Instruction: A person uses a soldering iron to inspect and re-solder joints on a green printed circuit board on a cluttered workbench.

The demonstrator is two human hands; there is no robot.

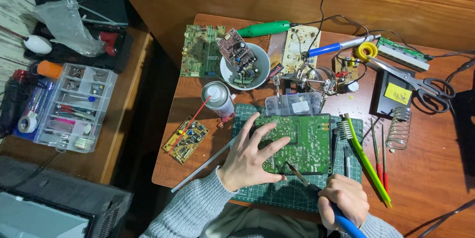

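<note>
Left hand (250,156) (fingers spread) presses the green circuit board (297,144); right hand (343,201) grips the soldering iron (316,191), tip on the board's near edge.

Your one head camera looks steeply down from above onto the bench (425,178), fairly near, with your hands at the lower edge.

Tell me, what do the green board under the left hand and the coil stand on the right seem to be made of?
Green board: probably fibreglass laminate, matte green coating with small metallic solder dots. Coil stand: bare metal wire, judging by its silvery shine.
</note>
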